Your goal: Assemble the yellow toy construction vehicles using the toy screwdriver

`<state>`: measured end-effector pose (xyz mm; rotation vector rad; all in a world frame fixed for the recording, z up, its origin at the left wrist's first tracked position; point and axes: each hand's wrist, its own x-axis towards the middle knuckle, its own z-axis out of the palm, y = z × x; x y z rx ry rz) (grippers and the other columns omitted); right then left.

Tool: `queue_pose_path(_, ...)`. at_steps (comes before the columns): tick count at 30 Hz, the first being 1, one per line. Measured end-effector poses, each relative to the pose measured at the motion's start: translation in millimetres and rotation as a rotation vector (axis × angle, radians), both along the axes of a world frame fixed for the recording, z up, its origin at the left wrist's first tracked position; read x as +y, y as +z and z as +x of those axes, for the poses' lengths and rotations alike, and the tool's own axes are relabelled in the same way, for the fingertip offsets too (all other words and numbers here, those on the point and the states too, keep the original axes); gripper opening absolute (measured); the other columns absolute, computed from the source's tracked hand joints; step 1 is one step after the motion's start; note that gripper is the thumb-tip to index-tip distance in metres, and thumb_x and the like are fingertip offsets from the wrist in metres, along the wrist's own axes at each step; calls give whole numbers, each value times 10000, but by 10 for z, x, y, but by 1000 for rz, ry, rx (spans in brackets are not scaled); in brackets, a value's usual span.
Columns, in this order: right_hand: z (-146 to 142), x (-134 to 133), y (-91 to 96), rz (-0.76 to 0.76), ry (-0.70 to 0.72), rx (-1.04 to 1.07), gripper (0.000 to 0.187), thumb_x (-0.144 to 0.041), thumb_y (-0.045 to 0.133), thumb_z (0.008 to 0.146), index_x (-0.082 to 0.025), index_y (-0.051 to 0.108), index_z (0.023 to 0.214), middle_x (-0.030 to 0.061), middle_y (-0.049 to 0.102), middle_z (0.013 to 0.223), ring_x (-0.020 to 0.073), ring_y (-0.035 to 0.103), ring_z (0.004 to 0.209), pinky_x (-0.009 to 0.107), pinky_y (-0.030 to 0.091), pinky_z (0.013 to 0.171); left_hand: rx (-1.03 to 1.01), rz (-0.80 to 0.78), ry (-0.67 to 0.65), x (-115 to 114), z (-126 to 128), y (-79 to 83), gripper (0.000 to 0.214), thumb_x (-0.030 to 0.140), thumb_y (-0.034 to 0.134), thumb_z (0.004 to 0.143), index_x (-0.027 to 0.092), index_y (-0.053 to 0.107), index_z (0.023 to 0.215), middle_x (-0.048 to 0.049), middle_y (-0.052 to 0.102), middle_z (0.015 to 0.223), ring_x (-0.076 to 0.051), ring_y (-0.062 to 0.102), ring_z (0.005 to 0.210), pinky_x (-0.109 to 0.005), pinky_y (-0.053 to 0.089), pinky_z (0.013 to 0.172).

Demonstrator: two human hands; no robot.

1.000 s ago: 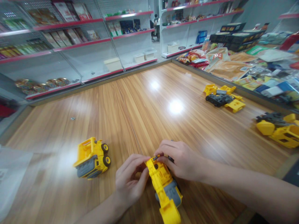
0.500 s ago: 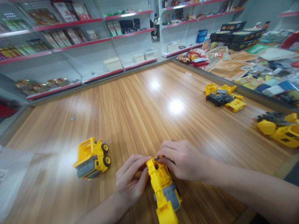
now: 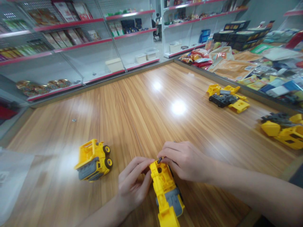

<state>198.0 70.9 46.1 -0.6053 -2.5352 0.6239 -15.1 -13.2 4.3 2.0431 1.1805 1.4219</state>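
A yellow and grey toy digger with a long arm and a bucket lies on the wooden table, the bucket toward me. My left hand pinches the digger's far left corner between fingers and thumb. At the same far end, my right hand is closed, its fingertips on a small dark part at the edge of the toy. What that part is I cannot make out, and the right fingers partly hide the digger's side. A yellow toy dump truck rests apart on the left, its black wheels facing right.
Yellow and black toy vehicle parts lie at the far right, with more yellow parts nearer. A tiny metallic piece is on the left. A clear plastic bag sits at the left edge. A raised rim borders the table; packaged goods lie beyond.
The small dark part at the digger's far end has tilted more upright under my right fingertips. The digger and both hands have shifted very slightly.
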Motion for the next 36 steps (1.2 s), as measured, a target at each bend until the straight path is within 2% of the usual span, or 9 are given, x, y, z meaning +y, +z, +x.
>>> queue_pose_path(6, 5, 1, 47, 23, 16, -41, 202, -251, 489, 980, -161, 669, 1002, 55, 657, 890, 154, 608, 771, 266, 431, 643, 3, -11, -33, -25, -17, -20, 405, -29, 623, 773, 118, 655, 1149, -128, 640, 956, -193, 627, 814, -265, 555, 608)
queue_pose_path(14, -19, -10, 40, 54, -10, -66, 313, -312, 448, 1001, -162, 684, 860, 34, 629, 781, 137, 553, 647, 280, 368, 571, 21, -9, -42, -29, -23, -43, 449, -43, 645, 754, 122, 645, 1171, -119, 634, 950, -187, 618, 815, -261, 550, 611)
queue_pose_path(18, -4, -2, 54, 28, 3, -90, 282, -312, 470, 982, -169, 675, 852, 33, 624, 789, 140, 549, 655, 284, 369, 576, 25, 4, -46, -35, -12, -26, 425, -49, 621, 759, 111, 653, 1151, -125, 638, 955, -187, 623, 819, -259, 550, 625)
queue_pose_path(24, 37, 16, 100, 7, 80, -113, 121, -246, 555, 893, -173, 650, 878, 27, 611, 815, 146, 547, 691, 274, 374, 578, 37, 77, -67, -9, 13, 21, 435, -76, 610, 749, 86, 650, 1151, -120, 654, 952, -185, 635, 837, -266, 556, 668)
queue_pose_path(28, 42, 10, 100, 7, 83, -86, 142, -231, 537, 904, -171, 658, 950, 33, 620, 857, 148, 559, 728, 270, 392, 602, 36, 61, -79, -12, 10, 14, 444, -71, 612, 754, 90, 643, 1166, -121, 653, 966, -190, 637, 851, -279, 560, 678)
queue_pose_path(33, 63, 1, 57, 67, 70, -121, 190, -293, 525, 923, -185, 665, 855, 28, 611, 838, 142, 532, 674, 281, 368, 570, 46, 47, -59, -36, -4, -7, 467, -44, 618, 774, 147, 638, 1199, -110, 661, 963, -191, 631, 849, -275, 562, 657)
queue_pose_path(36, 66, 6, 53, 88, 64, -143, 204, -312, 527, 923, -192, 664, 833, 24, 609, 833, 141, 524, 663, 287, 356, 562, 45, 59, -66, -32, -4, -7, 470, -49, 617, 772, 132, 635, 1205, -113, 657, 968, -190, 631, 857, -279, 566, 668)
